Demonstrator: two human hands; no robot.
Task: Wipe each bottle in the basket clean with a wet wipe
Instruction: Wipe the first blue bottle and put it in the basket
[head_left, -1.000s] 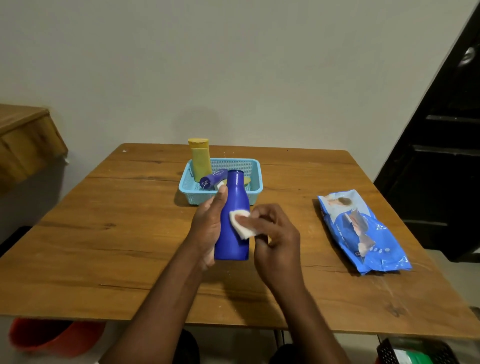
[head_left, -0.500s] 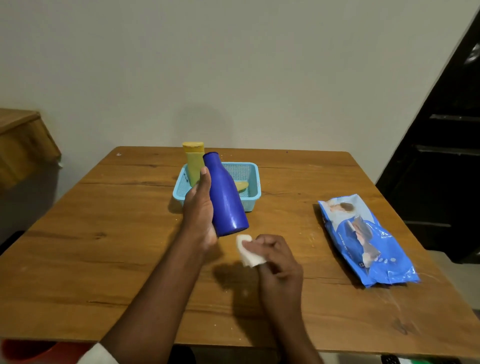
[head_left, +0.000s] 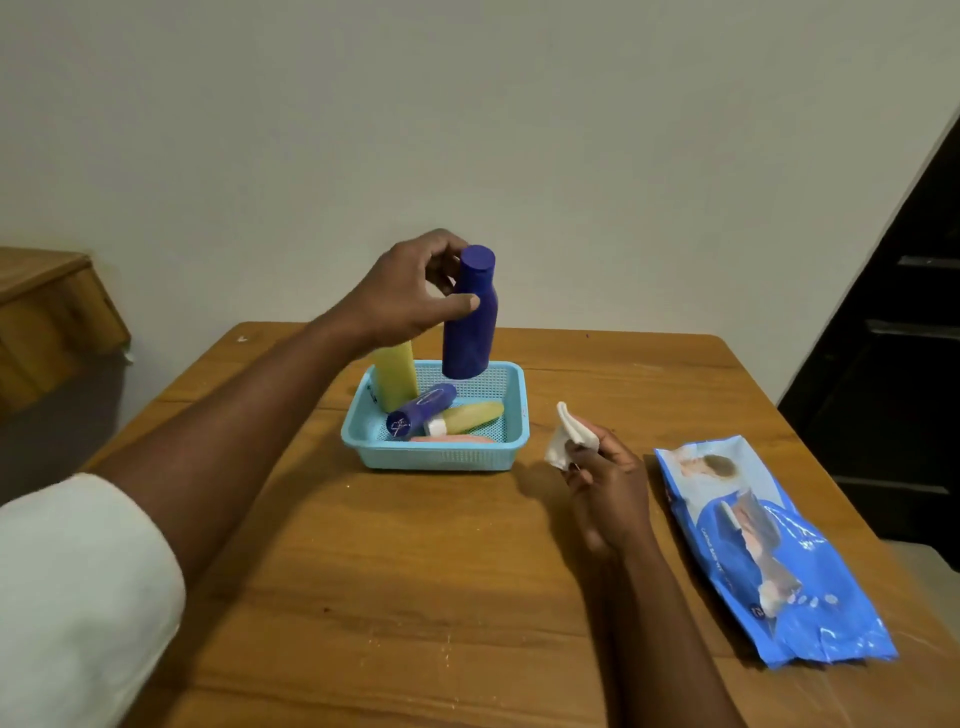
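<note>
The left hand (head_left: 410, 296) is gripping the blue bottle (head_left: 467, 322) upright above the basket (head_left: 436, 454), while the right hand (head_left: 613, 493) beside the basket is pinching the wet wipe (head_left: 569, 436).

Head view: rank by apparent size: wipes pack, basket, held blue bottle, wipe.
1. wipes pack, though it lies nearer the camera than the basket, so that is unsure
2. basket
3. blue bottle
4. wipe
</note>
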